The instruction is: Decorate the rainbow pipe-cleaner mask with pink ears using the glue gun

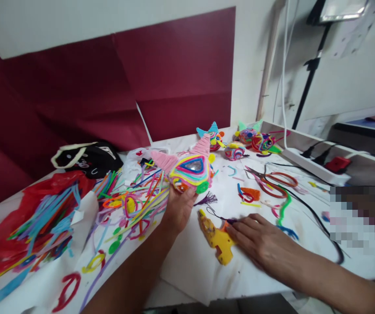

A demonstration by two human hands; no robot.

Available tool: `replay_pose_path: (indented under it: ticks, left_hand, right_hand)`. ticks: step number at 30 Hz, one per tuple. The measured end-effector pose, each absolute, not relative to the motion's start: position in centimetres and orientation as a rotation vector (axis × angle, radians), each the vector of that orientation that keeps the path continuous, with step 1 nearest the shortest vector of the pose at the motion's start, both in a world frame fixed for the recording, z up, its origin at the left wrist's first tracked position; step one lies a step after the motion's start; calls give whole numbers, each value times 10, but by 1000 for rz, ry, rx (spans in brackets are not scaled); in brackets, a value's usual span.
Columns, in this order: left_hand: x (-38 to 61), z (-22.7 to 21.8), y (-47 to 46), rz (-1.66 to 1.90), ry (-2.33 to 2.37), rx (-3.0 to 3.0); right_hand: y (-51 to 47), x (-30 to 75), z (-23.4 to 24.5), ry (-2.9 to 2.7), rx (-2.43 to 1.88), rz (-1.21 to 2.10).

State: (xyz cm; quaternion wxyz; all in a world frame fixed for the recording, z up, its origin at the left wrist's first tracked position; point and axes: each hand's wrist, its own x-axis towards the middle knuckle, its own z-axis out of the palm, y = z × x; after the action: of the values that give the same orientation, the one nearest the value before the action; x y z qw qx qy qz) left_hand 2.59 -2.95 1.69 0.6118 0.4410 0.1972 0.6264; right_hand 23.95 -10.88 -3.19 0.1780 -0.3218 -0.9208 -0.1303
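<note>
Nearest camera: left forearm, reaching to left hand, which grasps pink-eared pipe-cleaner ornament from below. Yellow glue gun on surface between hands, long axis slanting, nozzle pointing away, leftward. Right hand nearer gun, fingers over purple tassel; whether pinching, cannot tell. Ornament beyond right hand, to its left.
</note>
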Motion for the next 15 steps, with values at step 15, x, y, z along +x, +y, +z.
replay_pose_path:
  ticks: [15]
  left_hand:
    - [24,5,-22,1646,690,1079]
  right_hand:
    - [-125,291,-24,-2483,-934,-297]
